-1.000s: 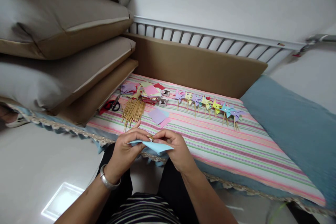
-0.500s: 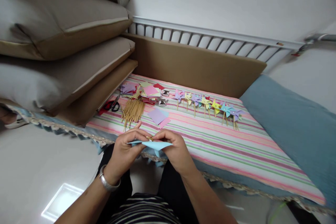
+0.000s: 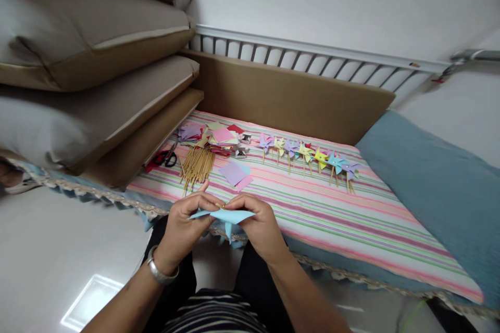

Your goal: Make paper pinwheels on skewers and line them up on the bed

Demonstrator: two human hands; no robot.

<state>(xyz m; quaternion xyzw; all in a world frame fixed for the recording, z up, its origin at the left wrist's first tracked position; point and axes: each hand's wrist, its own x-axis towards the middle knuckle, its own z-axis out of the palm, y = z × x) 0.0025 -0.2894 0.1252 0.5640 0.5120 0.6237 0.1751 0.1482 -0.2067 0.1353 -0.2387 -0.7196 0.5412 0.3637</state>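
Note:
Both my hands hold a light blue paper pinwheel (image 3: 233, 216) over the front edge of the striped cloth. My left hand (image 3: 191, 218), with a silver bracelet at the wrist, pinches its left side, the index finger raised a little. My right hand (image 3: 258, 221) is closed on its right side. Between my fingertips shows a small gold-coloured fastener (image 3: 222, 206) at the paper's centre. One blue blade hangs down below. Just beyond my hands lie loose paper squares (image 3: 235, 173) in purple, blue and pink, and a bundle of wooden sticks (image 3: 197, 166).
Several finished pinwheels (image 3: 305, 152) lie in a row on the striped cloth (image 3: 332, 208). Scissors (image 3: 166, 158), stacked coloured paper (image 3: 222, 138) and small clear packs (image 3: 241, 152) sit at the back left. Large cushions (image 3: 97, 36) rise at the left; a brown board (image 3: 292, 93) stands behind.
The blue pinwheel has turned slightly, and its lower blade now hangs straighter down. My fingers have shifted a little around the fastener, which shows more clearly. Both hands keep their hold.

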